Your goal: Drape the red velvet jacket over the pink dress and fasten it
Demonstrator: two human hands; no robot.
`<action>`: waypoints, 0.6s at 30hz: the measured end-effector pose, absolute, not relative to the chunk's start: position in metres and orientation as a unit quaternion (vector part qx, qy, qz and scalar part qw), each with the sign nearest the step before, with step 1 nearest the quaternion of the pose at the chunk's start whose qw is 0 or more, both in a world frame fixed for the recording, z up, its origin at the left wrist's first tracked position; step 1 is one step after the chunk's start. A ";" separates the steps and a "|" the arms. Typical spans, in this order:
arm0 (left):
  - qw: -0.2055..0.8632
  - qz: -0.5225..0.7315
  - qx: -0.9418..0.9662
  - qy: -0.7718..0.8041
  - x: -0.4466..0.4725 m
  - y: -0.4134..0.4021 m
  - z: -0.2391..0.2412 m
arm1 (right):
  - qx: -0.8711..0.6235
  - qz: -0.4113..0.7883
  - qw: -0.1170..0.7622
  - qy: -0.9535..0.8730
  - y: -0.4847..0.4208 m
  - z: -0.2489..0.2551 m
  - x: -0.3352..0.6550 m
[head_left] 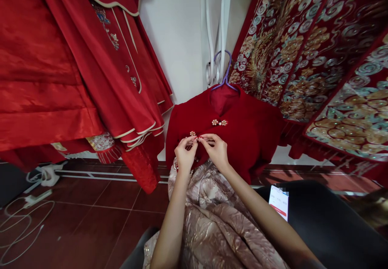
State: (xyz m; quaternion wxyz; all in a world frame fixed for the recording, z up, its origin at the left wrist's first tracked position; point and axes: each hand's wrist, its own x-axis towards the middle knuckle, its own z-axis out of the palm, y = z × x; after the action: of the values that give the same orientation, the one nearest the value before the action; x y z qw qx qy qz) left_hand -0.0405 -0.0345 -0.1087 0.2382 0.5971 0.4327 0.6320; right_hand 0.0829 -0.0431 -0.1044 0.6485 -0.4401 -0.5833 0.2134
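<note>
A dark red jacket (pixel 242 139) hangs from a purple hanger (pixel 225 79) in front of me. A fastened beaded clasp (pixel 220 122) with small gold flower ends sits below its collar. Lower on the front, my left hand (pixel 185 153) and my right hand (pixel 216 149) meet, fingertips pinched on another beaded clasp (pixel 198 139). One flower end (pixel 192 133) of it shows just above my left fingers; the rest is largely hidden by fingertips. Below, shiny beige patterned fabric (pixel 212 220) with gold threads spreads beneath my forearms.
Red garments (pixel 72 66) hang at left; embroidered red and gold ones (pixel 306 58) hang at right. White rack poles (pixel 222 26) stand behind the jacket. A lit phone (pixel 279 202) lies on a black seat (pixel 321 224). White cables (pixel 28 216) trail over the tiled floor (pixel 100 212).
</note>
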 end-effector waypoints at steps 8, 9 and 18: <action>0.172 0.572 0.682 0.422 -0.056 -0.023 -0.102 | -0.452 0.178 0.648 -0.586 -0.035 -0.104 0.081; 0.186 0.569 0.683 0.419 -0.056 -0.021 -0.104 | -0.457 0.180 0.645 -0.585 -0.034 -0.103 0.080; 0.234 0.619 0.608 0.439 -0.047 -0.052 -0.149 | -0.472 0.259 0.552 -0.637 -0.060 -0.106 0.111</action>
State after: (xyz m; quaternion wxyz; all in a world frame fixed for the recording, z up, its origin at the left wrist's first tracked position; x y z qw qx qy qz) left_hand -0.0472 -0.0521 -0.1489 0.2337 0.6079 0.4395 0.6186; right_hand 0.1106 -0.0596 -0.1059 0.5519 -0.4721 -0.6369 0.2587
